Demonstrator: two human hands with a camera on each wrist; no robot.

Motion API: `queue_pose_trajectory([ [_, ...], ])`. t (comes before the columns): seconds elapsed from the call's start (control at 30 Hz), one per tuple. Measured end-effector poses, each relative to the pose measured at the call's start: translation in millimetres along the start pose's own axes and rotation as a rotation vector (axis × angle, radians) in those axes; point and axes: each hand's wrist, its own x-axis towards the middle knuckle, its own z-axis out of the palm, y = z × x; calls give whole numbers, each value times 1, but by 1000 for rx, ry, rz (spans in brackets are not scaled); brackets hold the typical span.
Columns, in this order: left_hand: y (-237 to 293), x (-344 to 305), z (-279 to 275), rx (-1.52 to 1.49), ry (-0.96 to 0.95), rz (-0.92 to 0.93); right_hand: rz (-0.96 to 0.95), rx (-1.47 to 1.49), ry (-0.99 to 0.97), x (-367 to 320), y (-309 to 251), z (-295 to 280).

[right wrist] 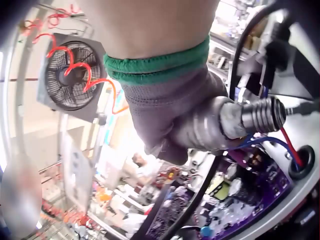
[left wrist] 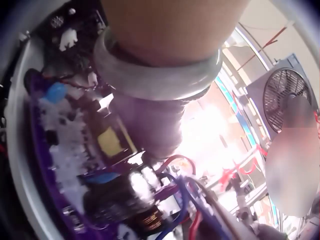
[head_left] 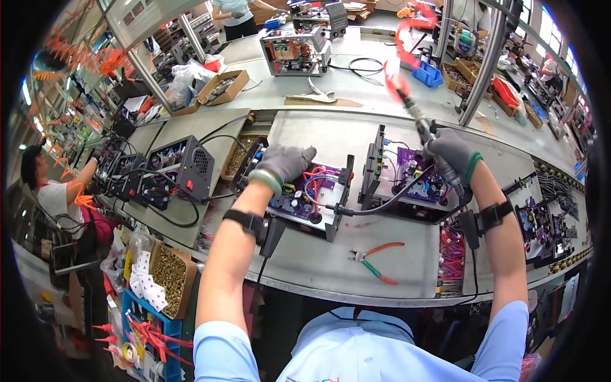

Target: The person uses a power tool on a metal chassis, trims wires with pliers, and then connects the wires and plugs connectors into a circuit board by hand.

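My gloved right hand (head_left: 449, 149) grips a metal air screwdriver (right wrist: 220, 125). Its nose points down at the near right part of an open electronics chassis (head_left: 417, 181) with a purple circuit board, and its upper end meets an orange hose (head_left: 398, 83). My gloved left hand (head_left: 283, 163) is over the far left part of a second open chassis (head_left: 324, 219), one finger stretched to the right; the other fingertips are hidden, so I cannot tell whether they hold anything. Red and blue wires (left wrist: 187, 205) rise from its board beside this hand. A thick black cable (head_left: 382, 207) runs between both chassis.
Pliers (head_left: 375, 261) with red and green handles lie on the near bench. Black-cased units (head_left: 181, 169) stand left, another board assembly (head_left: 541, 226) right. Boxes of small brass-coloured parts (head_left: 172, 277) sit near left. A metal post (head_left: 487, 70) rises behind, and another person (head_left: 63, 197) works far left.
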Motion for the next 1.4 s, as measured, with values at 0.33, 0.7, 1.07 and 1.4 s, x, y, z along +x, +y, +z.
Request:
queue_pose_trajectory([
  [0.33, -27, -98, 34, -282, 490, 272, -161, -618, 163, -87, -24, 45],
  [0.7, 44, -222, 114, -47, 896, -43, -535, -465, 664, -150, 38, 140],
  [1.07, 80, -183, 103, -180, 847, -26, -499, -531, 481, -122, 49, 132],
  [1.4, 75, -201, 80, -615, 889, 190, -240, 1079, 467, -200, 91, 183],
])
